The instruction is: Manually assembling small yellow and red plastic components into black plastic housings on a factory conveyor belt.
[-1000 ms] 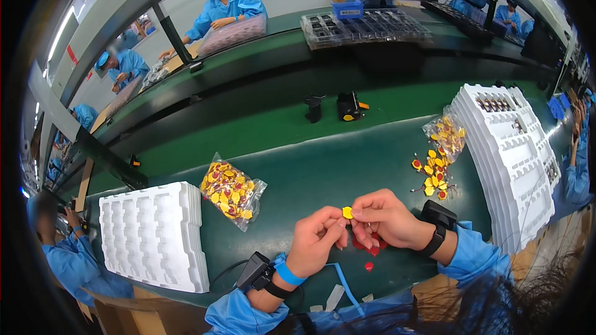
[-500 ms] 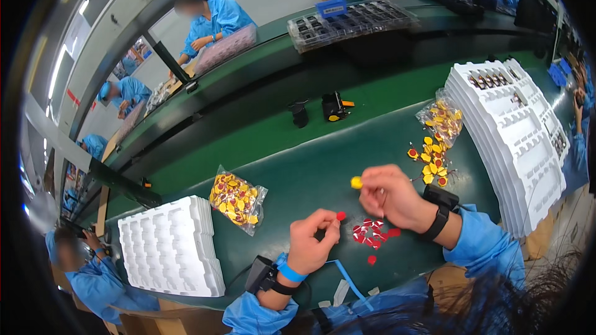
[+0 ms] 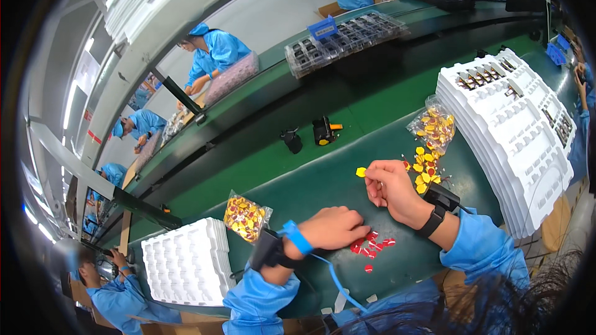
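My right hand (image 3: pixel 397 193) pinches a small yellow hexagonal piece (image 3: pixel 361 172) between thumb and forefinger, raised over the green table. My left hand (image 3: pixel 332 228) is palm down with its fingers curled in. Its fingertips are at the left edge of a small heap of red and white flat pieces (image 3: pixel 372 247); whatever they may hold is hidden. One red disc (image 3: pixel 369 269) lies apart, nearer to me. Beyond my right hand is a loose pile of yellow pieces (image 3: pixel 426 167), some with red round parts and thin wires.
A clear bag of yellow and red pieces (image 3: pixel 247 216) lies left; another bag (image 3: pixel 433 125) lies beyond the loose pile. White moulded trays are stacked left (image 3: pixel 183 260) and right (image 3: pixel 506 136). Black parts (image 3: pixel 324 130) sit on the green strip ahead. Co-workers in blue sit beyond and at left.
My left hand has moved right and turned palm down to the red heap; the red disc it pinched is out of sight. My right hand still holds the yellow piece. The view has shifted slightly.
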### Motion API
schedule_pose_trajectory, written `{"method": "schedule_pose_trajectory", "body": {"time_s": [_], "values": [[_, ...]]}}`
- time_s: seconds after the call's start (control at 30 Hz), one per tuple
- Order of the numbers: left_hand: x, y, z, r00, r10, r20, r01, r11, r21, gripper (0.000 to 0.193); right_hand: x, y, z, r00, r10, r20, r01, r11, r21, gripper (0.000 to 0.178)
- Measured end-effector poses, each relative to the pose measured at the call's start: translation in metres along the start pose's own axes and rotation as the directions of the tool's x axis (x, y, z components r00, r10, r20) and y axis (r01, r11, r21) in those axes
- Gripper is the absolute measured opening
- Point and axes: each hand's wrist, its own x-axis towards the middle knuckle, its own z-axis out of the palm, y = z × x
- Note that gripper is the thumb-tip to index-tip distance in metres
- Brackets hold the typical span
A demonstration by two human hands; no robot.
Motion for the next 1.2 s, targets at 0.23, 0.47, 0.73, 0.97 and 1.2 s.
{"method": "schedule_pose_trajectory", "body": {"time_s": [0.23, 0.47, 0.73, 0.97, 1.2], "values": [[0.02, -0.099, -0.075, 0.522, -0.421, -0.742, 0.229, 0.907, -0.353, 0.049, 0.006, -0.009, -0.005, 0.986, -0.113, -0.119, 0.119, 0.992, 0.048, 0.023], [0.029, -0.162, -0.105, 0.654, -0.675, -0.341, 0.413, 0.697, -0.586, 0.03, 0.016, 0.002, -0.008, 0.984, -0.157, -0.086, 0.148, 0.983, -0.106, 0.016], [-0.021, -0.053, -0.048, 0.642, -0.584, -0.497, -0.23, 0.471, -0.852, 0.021, 0.003, -0.004, -0.007, 0.989, -0.15, -0.006, 0.145, 0.969, -0.201, 0.017], [-0.053, -0.002, 0.03, 0.751, -0.509, -0.421, -0.27, 0.346, -0.899, 0.029, -0.019, -0.012, 0.009, 0.956, -0.043, 0.292, 0.128, 0.951, -0.28, 0.014], [-0.06, -0.003, 0.041, 0.834, -0.308, -0.457, -0.206, 0.595, -0.777, 0.026, -0.028, -0.004, 0.031, 0.773, -0.106, 0.626, 0.562, 0.572, -0.597, 0.011]]}}
